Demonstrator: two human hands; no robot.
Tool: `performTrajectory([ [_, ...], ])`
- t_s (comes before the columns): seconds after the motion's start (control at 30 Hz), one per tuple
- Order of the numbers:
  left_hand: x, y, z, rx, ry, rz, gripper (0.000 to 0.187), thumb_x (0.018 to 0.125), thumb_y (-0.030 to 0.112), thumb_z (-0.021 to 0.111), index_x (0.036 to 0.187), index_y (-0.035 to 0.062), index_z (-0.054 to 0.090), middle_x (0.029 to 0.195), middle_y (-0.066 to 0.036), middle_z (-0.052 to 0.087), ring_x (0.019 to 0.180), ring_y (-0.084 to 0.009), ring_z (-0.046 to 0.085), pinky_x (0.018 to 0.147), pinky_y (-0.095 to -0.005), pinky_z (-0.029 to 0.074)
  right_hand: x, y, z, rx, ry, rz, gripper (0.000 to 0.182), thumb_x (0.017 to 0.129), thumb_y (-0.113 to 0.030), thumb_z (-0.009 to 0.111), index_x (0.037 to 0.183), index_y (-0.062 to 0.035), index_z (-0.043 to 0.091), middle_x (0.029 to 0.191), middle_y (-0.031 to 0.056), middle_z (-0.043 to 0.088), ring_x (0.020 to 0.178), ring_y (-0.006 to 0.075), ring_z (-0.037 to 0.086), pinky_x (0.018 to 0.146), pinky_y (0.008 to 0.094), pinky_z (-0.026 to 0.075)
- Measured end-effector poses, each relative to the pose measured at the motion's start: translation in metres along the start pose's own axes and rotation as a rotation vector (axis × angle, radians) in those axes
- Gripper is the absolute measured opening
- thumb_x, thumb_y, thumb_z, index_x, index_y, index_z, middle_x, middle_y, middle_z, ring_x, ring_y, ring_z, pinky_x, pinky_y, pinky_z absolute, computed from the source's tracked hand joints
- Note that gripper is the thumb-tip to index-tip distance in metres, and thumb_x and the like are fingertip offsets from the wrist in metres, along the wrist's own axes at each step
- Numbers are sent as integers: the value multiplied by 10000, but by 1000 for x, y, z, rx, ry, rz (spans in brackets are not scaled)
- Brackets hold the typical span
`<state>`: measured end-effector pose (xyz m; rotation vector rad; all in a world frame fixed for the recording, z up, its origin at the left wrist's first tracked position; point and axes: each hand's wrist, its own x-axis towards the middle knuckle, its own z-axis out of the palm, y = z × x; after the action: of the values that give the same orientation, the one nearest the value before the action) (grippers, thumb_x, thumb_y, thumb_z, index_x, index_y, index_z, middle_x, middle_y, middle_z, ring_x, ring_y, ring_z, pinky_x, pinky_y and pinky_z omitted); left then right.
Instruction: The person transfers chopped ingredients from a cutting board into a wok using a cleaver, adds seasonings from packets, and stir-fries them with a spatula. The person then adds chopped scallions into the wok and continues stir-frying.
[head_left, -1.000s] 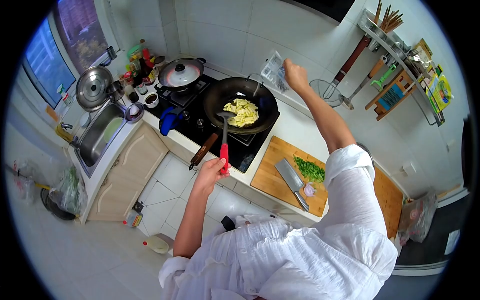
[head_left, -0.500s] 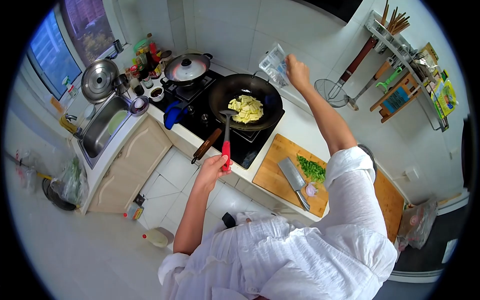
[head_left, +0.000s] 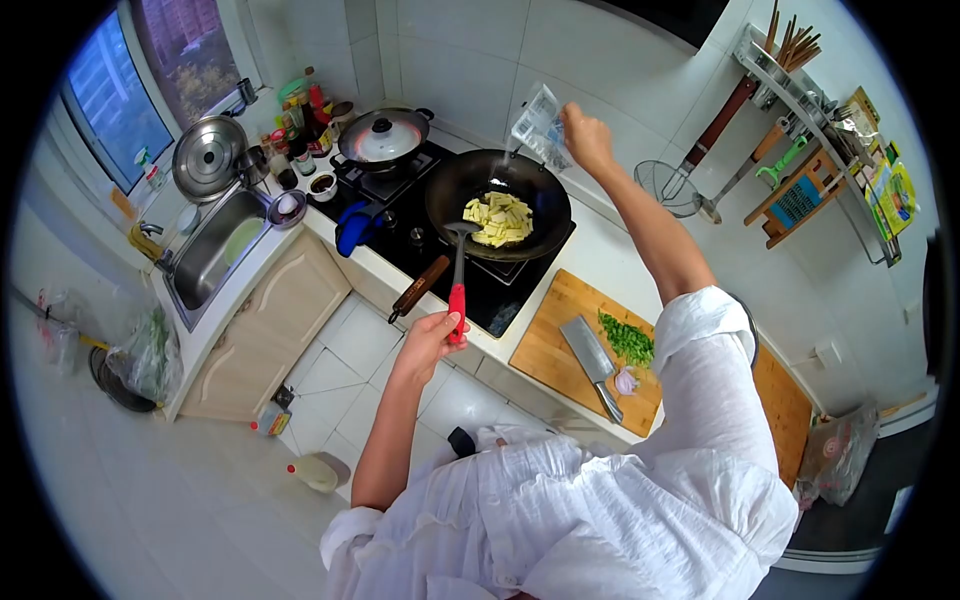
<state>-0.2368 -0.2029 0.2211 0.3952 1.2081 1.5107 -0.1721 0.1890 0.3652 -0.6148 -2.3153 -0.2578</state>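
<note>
My left hand [head_left: 428, 345] is wrapped round the red handle of a spatula [head_left: 459, 275]. The spatula's grey head rests in the wok [head_left: 447, 190], at the near edge of pale yellow-green cut pieces [head_left: 498, 220]. High over the wok's far right side, my right hand [head_left: 588, 138] grips a clear plastic bag [head_left: 541, 125] with blue print. The bag tilts to the left, and a faint whitish streak shows below its mouth. Its contents are too small to make out. The wok's brown handle [head_left: 420, 287] points toward me, untouched.
A lidded pan [head_left: 380, 142] sits on the stove's back left burner. To the right, a cutting board [head_left: 545, 345] carries a cleaver [head_left: 590, 350], chopped greens [head_left: 627, 340] and a piece of onion [head_left: 627, 381]. Bottles, a bowl and the sink [head_left: 205, 270] lie left.
The bag in my right hand has tipped slightly further and moved a little left over the wok. My left hand keeps the spatula in nearly the same place. The whole view has shifted slightly.
</note>
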Motion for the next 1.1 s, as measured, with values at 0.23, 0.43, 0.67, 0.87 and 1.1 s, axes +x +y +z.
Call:
performTrajectory([
  [0.23, 2, -3, -2, 6, -2, 2, 244, 927, 219, 567, 1002, -12, 580, 889, -89, 629, 731, -134, 590, 726, -308, 527, 4, 6, 7, -4, 48, 31, 97, 862, -154, 545, 927, -89, 514, 666, 190, 627, 616, 389, 620, 549, 505, 469],
  [0.43, 9, -7, -1, -7, 3, -13, 241, 932, 210, 559, 1022, -13, 581, 897, -82, 628, 732, -133, 590, 729, -310, 527, -5, 20, -9, 187, 286, 203, 99, 887, -174, 552, 904, -77, 540, 691, 199, 624, 649, 367, 625, 577, 476, 465],
  [0.67, 36, -27, 6, -64, 34, -15, 216, 934, 219, 563, 1010, 18, 585, 889, -64, 632, 737, -120, 586, 714, -298, 523, -51, 27, -52, 907, 941, 634, 146, 924, -159, 542, 831, -54, 501, 690, -26, 460, 628, 78, 418, 566, 251, 394],
  [0.87, 70, -59, 19, -146, 13, -15, 198, 944, 226, 544, 1000, 39, 570, 871, -57, 623, 725, -138, 585, 680, -305, 513, -59, 45, -94, 1171, 1099, 626, 143, 959, -185, 507, 891, -59, 506, 819, -11, 502, 752, 68, 453, 677, 231, 409],
  [1.1, 79, -87, 21, -254, 46, 8, 256, 907, 313, 596, 1010, 79, 579, 868, -35, 640, 731, -137, 596, 723, -328, 514, -106, 169, -266, 754, 1066, 459, 137, 948, -189, 532, 910, -58, 521, 822, -22, 511, 760, 58, 457, 687, 216, 407],
])
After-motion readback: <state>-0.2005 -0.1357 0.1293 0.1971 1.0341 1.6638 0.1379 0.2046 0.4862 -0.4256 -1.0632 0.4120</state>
